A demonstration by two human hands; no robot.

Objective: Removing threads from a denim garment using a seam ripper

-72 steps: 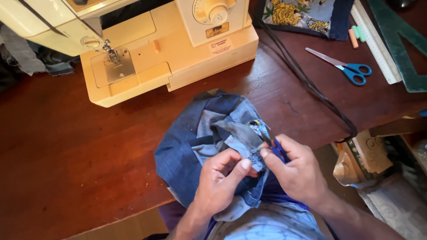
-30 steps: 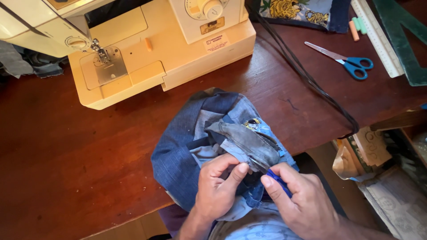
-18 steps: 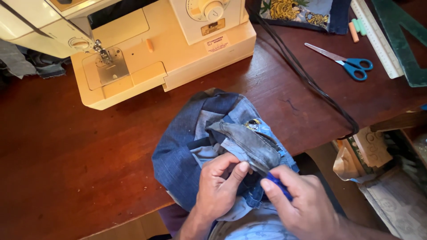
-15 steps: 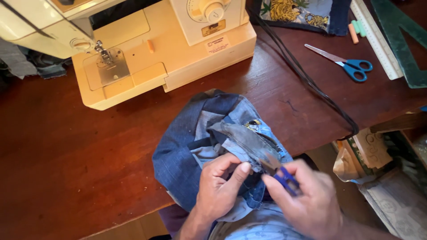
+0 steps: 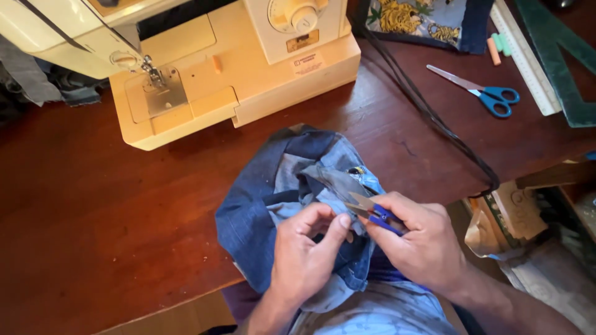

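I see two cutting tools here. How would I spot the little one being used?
Start at the cream sewing machine on the wooden table, then drop to the blue denim bundle at the near edge. The thread snips sit in the right hand: short, blue-gripped, without the finger loops of the blue-handled scissors.

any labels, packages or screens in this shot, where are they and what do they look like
Small white label: front of the cream sewing machine, rectangular, dark print.
Amber plate: just above that label, under the round dial, small and rectangular.
Brown paper package: off the table's right edge, crumpled, tan with dark markings.
No screens in view.
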